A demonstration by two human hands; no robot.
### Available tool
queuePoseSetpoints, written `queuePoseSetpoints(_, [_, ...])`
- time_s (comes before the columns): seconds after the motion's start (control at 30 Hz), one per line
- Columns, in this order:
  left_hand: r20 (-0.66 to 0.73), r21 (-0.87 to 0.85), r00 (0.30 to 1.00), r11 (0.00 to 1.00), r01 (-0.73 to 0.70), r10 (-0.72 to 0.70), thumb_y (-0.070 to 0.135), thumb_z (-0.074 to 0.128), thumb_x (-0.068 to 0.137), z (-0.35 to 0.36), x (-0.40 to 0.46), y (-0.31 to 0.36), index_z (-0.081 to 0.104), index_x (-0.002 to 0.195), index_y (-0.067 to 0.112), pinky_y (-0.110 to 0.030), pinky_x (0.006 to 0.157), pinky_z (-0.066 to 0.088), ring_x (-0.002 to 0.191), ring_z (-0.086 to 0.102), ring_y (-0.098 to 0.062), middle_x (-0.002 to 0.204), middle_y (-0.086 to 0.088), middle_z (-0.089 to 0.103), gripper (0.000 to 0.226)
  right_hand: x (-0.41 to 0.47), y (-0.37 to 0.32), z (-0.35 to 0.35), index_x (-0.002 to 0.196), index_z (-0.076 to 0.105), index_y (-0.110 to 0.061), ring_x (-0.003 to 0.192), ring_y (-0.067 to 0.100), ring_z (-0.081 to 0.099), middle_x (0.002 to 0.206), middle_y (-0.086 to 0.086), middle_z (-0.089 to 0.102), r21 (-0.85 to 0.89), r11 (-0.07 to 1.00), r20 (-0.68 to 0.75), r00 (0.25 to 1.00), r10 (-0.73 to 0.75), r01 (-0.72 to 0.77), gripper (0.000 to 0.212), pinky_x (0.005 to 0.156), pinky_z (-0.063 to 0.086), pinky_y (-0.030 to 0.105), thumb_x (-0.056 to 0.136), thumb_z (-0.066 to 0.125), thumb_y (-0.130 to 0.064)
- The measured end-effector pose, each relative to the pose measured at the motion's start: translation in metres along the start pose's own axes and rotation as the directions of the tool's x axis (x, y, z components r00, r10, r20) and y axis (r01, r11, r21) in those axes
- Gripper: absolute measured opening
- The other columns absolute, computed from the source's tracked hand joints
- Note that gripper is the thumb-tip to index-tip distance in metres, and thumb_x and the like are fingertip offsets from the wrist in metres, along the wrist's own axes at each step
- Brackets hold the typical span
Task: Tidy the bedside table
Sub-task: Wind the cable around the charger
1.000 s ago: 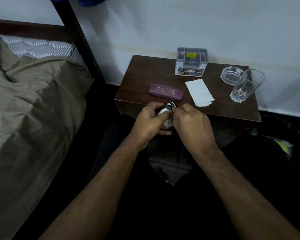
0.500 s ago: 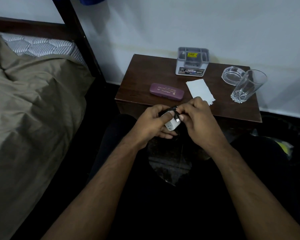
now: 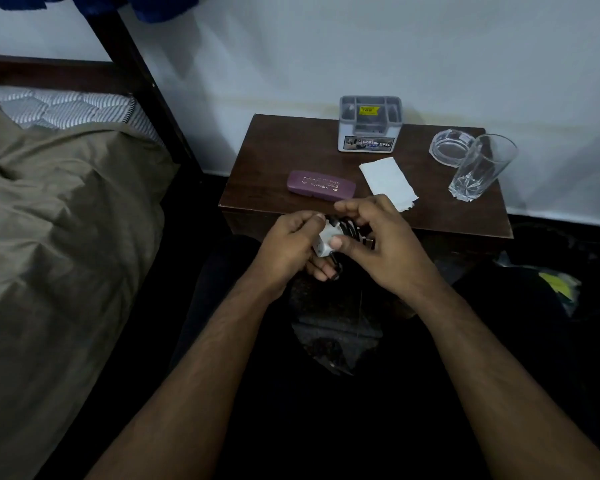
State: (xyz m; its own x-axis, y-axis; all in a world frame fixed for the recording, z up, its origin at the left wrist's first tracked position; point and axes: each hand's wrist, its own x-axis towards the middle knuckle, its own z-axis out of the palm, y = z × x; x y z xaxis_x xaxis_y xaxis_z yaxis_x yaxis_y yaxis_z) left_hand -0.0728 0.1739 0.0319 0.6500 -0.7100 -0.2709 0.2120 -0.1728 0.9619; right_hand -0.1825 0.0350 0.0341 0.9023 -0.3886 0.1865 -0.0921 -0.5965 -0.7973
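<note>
Left hand (image 3: 291, 244) curled round a small white charger (image 3: 322, 242), gripping it just in front of the counter (image 3: 278, 157) edge, above the lap. Right hand (image 3: 381, 247) alongside, thumb pressed on the charger's near face, fingers arched over a bundle of black cable (image 3: 347, 226); apparently winding the cable into loops so the pair can be stored as one compact bundle. Charger held between both hands, touching each; cable loops just beyond it, under the right fingers.

To the left, a bed (image 3: 59, 220) with an olive cover, well apart from the hands. Ahead, the dark wooden counter against a pale wall. At its back, a grey organiser (image 3: 369, 124) with open compartments, probably meant to receive small items. At the right, an ashtray (image 3: 447, 147) of clear glass, touching or just behind a tall empty glass (image 3: 478, 168). Near the centre, a white paper (image 3: 387, 181), lying flat, its near corner close to the right fingers. At the front left, a purple case (image 3: 321, 184), shut, lying just beyond the hands.
</note>
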Motion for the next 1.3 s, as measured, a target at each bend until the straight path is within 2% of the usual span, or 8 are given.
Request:
queuePoseSetpoints(0.07, [-0.013, -0.066, 1.000, 0.998, -0.011, 0.011, 0.025, 0.046, 0.110, 0.000, 0.002, 0.002, 0.066, 0.108, 0.010, -0.025, 0.041, 0.053, 0.045, 0.068, -0.024, 0.059, -0.006, 0.069, 0.025, 0.001, 0.001, -0.001, 0.140, 0.057, -0.021, 0.122, 0.007, 0.054, 0.130, -0.001, 0.051, 0.015, 0.999, 0.003, 0.999, 0.043, -0.043, 0.060, 0.104, 0.043, 0.021, 0.088, 0.072, -0.047])
queuePoseSetpoints(0.17, [0.012, -0.118, 0.999, 0.992, -0.041, 0.043, 0.027, 0.047, 0.110, 0.000, 0.003, 0.001, 0.069, 0.111, 0.014, -0.025, 0.044, 0.054, 0.048, 0.068, -0.021, 0.063, -0.011, 0.070, 0.026, 0.002, 0.004, -0.001, 0.148, 0.048, -0.022, 0.127, 0.009, 0.052, 0.138, 0.001, 0.051, 0.019, 0.996, 0.105, 0.991, 0.083, -0.086, 0.080, 0.103, 0.037, 0.012, 0.080, 0.070, -0.058])
queuePoseSetpoints(0.27, [0.014, -0.035, 0.995, 0.994, -0.103, 0.103, 0.028, 0.047, 0.110, 0.000, 0.004, -0.004, 0.070, 0.116, 0.021, -0.024, 0.046, 0.051, 0.052, 0.069, -0.019, 0.067, -0.006, 0.073, 0.025, 0.004, 0.007, 0.002, 0.148, 0.048, -0.021, 0.127, 0.009, 0.053, 0.139, 0.001, 0.055, 0.005, 0.996, 0.100, 0.991, 0.090, -0.091, 0.075, 0.101, 0.035, 0.007, 0.083, 0.079, -0.044])
queuePoseSetpoints(0.4, [-0.135, 0.113, 0.971, 0.977, -0.183, 0.197, 0.027, 0.062, 0.104, -0.001, 0.010, -0.009, 0.075, 0.118, 0.020, -0.026, 0.049, 0.049, 0.059, 0.070, -0.018, 0.086, -0.003, 0.079, 0.021, 0.006, 0.008, 0.002, 0.145, 0.049, -0.024, 0.124, 0.014, 0.056, 0.134, 0.000, 0.056, 0.011, 0.992, 0.025, 0.992, 0.122, -0.122, 0.073, 0.108, 0.046, 0.033, 0.081, 0.084, -0.028])
queuePoseSetpoints(0.57, [-0.278, 0.086, 0.949, 0.988, -0.128, 0.147, 0.027, 0.071, 0.097, 0.006, 0.021, -0.013, 0.074, 0.117, 0.013, -0.028, 0.058, 0.054, 0.071, 0.072, -0.015, 0.094, -0.010, 0.080, 0.025, 0.012, 0.012, 0.007, 0.142, 0.050, -0.022, 0.117, 0.009, 0.056, 0.127, -0.006, 0.056, -0.008, 0.987, -0.087, 0.984, 0.158, -0.159, 0.071, 0.095, 0.038, 0.008, 0.081, 0.085, -0.025])
queuePoseSetpoints(0.83, [-0.302, 0.051, 0.943, 0.990, -0.129, 0.138, 0.007, 0.064, 0.099, 0.013, 0.043, -0.014, 0.076, 0.122, 0.015, -0.021, 0.074, 0.051, 0.082, 0.068, -0.004, 0.101, 0.001, 0.079, 0.027, 0.038, 0.018, 0.018, 0.144, 0.049, -0.016, 0.120, 0.015, 0.056, 0.130, 0.001, 0.057, -0.048, 0.976, -0.131, 0.970, 0.207, -0.215, 0.073, 0.099, 0.040, 0.018, 0.081, 0.084, -0.023])
queuePoseSetpoints(1.13, [-0.464, 0.082, 0.881, 0.995, -0.064, 0.095, 0.007, 0.064, 0.098, -0.008, 0.099, 0.002, 0.076, 0.120, 0.008, -0.047, 0.098, 0.059, 0.100, 0.074, -0.027, 0.109, -0.013, 0.079, 0.025, 0.102, 0.035, 0.036, 0.142, 0.051, -0.014, 0.115, 0.018, 0.062, 0.131, 0.007, 0.057, -0.023, 0.971, -0.146, 0.962, 0.231, -0.237, 0.070, 0.104, 0.051, 0.037, 0.080, 0.084, -0.017])
queuePoseSetpoints(1.3, [-0.508, 0.162, 0.851, 0.985, -0.054, 0.130, 0.008, 0.064, 0.097, -0.035, 0.143, 0.012, 0.077, 0.121, 0.012, -0.051, 0.096, 0.060, 0.104, 0.075, -0.030, 0.107, -0.008, 0.080, 0.027, 0.161, 0.050, 0.055, 0.139, 0.054, -0.017, 0.113, 0.019, 0.065, 0.131, 0.005, 0.062, -0.037, 0.978, -0.195, 0.961, 0.196, -0.207, 0.068, 0.101, 0.053, 0.039, 0.078, 0.085, -0.023])
